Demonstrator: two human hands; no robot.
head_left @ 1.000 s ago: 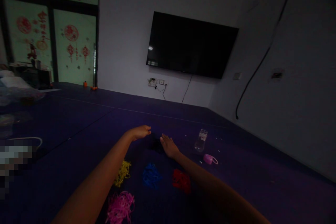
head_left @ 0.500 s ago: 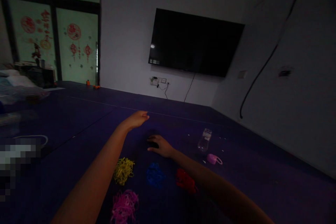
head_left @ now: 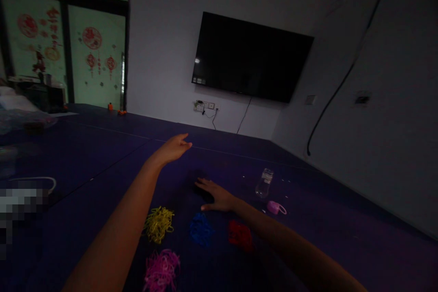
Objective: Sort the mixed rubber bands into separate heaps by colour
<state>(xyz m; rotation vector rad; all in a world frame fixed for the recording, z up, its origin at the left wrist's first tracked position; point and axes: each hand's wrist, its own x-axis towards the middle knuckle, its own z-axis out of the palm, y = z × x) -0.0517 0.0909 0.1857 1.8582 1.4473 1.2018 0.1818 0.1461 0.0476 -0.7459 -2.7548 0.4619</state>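
My left hand point(head_left: 174, 148) is held above the dark blue surface point(head_left: 236, 173), thumb and a finger apart and nothing visible between them; its other fingers are partly hidden. Lower and to the right, my right hand point(head_left: 217, 196) is open with its fingers spread, over a dark patch point(head_left: 206, 195) that I cannot make out clearly. Nearer to me lie loose heaps of thin bands: yellow bands point(head_left: 159, 224), blue bands point(head_left: 201, 229), red bands point(head_left: 240, 236) and pink bands point(head_left: 162, 270). The blue heap is just below my right thumb.
A clear plastic bottle point(head_left: 264, 183) stands to the right of my right hand, with a pink cap with a loop point(head_left: 276, 207) close by. Small white scraps are scattered there. Plastic bags point(head_left: 23, 116) sit at the far left. A television point(head_left: 251, 57) hangs on the wall.
My left hand has moved up and away from my right hand, and its thumb and finger have parted. My right hand has turned and spread its fingers over the dark patch.
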